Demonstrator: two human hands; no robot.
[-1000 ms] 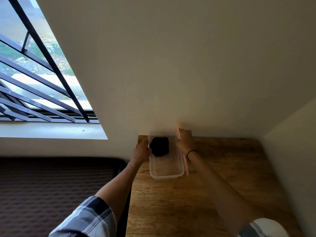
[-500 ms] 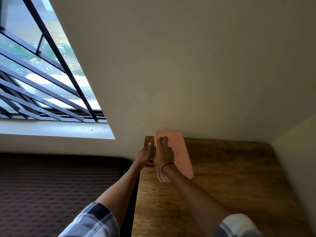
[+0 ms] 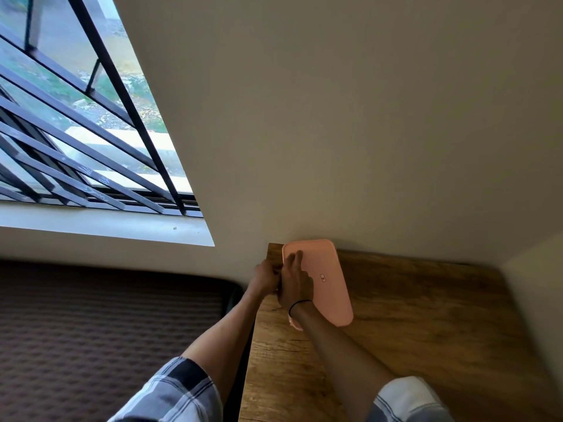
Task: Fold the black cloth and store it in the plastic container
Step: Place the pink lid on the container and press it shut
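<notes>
Fingers [image 3: 295, 259] of the right hand [image 3: 296, 284] lie extended and flat on the pink lid [image 3: 327, 275], pressing its left edge. The left hand [image 3: 264, 277] curls closed against the container's left side. The container sits lidded at the wooden surface [image 3: 411, 315] far corner, against the wall [image 3: 335, 132]; the cloth is hidden.

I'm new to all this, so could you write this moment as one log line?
step: closing box | pink lid: on box | right hand: flat on lid | left hand: at box's left edge | cloth: hidden | wooden table
</notes>
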